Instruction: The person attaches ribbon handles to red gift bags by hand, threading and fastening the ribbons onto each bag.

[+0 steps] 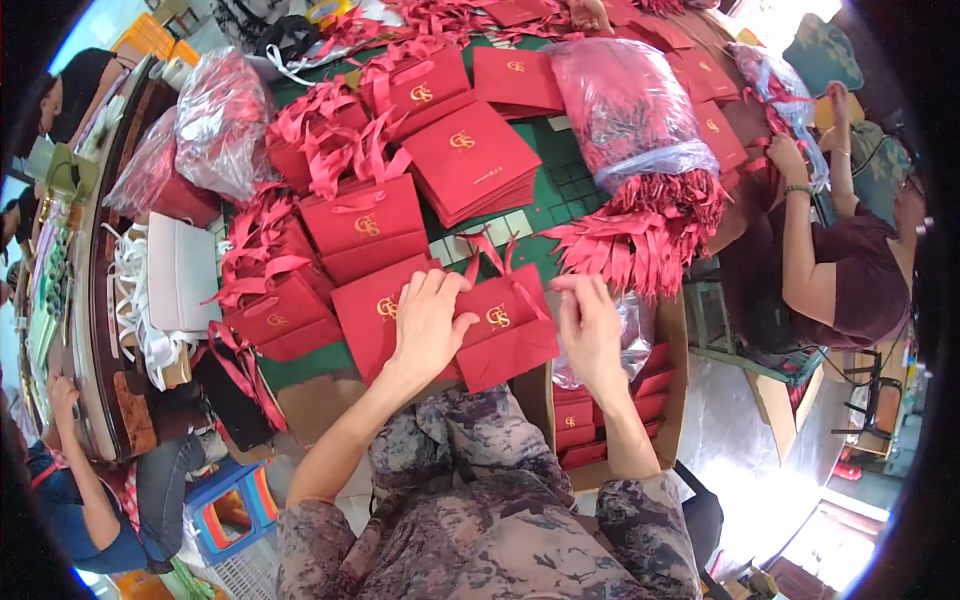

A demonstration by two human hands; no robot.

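Note:
A small red paper gift bag (507, 345) with a gold emblem and a red ribbon handle (497, 255) lies in front of me at the table's near edge. My left hand (428, 325) is at its left side, thumb apart from the bent fingers, over another red bag (365, 312). By the upper right corner of the ribboned bag is my right hand (590, 325), its fingers curled together. Whatever they may pinch is too small to make out.
Finished-looking red bags with ribbons (365, 228) and a stack of flat red bags (475, 160) cover the green table. A plastic-wrapped bundle of red ribbons (635, 115) lies at right. An open carton (675, 385) holds red bags. Other people (840, 260) sit at both sides.

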